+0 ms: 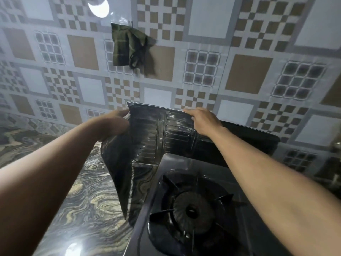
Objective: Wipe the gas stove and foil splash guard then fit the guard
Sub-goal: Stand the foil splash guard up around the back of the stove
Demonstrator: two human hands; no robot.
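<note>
The foil splash guard [162, 137] stands upright on the marble counter [83, 200], close to the back and left side of the gas stove [193, 206]. Its long axis runs left to right along the tiled wall [249, 74], and its left panel is folded toward the camera. The left hand [114, 124] grips the top edge at this fold. The right hand [204, 121] has its fingers curled over the top edge of the back panel. A dark cloth [129, 45] hangs on the wall above.
</note>
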